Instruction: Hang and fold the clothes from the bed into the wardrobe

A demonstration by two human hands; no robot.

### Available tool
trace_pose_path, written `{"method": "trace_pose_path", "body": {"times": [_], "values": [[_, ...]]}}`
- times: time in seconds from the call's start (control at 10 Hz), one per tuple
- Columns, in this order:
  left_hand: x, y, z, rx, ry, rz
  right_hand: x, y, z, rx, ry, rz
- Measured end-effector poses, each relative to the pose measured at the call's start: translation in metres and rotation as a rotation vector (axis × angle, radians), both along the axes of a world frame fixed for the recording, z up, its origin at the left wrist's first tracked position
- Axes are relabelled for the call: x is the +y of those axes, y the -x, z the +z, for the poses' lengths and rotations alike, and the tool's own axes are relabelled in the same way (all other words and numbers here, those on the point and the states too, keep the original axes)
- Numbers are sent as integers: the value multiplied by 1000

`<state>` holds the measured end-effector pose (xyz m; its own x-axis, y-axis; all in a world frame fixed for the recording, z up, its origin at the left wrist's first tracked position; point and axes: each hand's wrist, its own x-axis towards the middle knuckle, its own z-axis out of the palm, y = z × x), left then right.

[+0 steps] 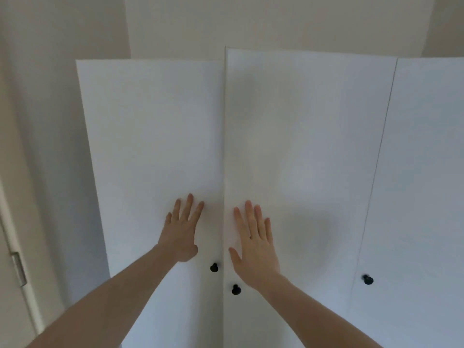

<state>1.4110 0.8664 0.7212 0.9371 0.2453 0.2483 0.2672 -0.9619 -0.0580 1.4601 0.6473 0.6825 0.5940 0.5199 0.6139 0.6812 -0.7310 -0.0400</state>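
Note:
A white wardrobe fills the head view, with a left door (150,136), a middle door (301,136) and a right door (426,172). My left hand (182,231) presses flat on the left door, fingers straight and spread. My right hand (253,244) lies flat on the middle door in the same way. The middle door's left edge stands slightly proud of the left door. Black round knobs sit below my hands: one (214,267) on the left door, one (236,289) on the middle door. No clothes or bed are in view.
A third black knob (368,279) is on the right door. A beige wall rises above and to the left of the wardrobe. At the far left, a room door's edge with a metal latch plate (18,268) shows.

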Motion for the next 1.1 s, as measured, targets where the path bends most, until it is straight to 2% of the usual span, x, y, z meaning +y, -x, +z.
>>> {"method": "trace_pose_path", "body": {"times": [0.3,0.6,0.9,1.1], "values": [[-11,-6,1,72,49,63,5,-31,-2,33,133,-36],[-18,-10,7,138,73,101,13,-46,3,63,173,-95],[-20,-14,0,114,128,104,15,-52,1,73,180,-120],[-25,2,17,145,106,99,11,-29,12,196,135,-97]]}}
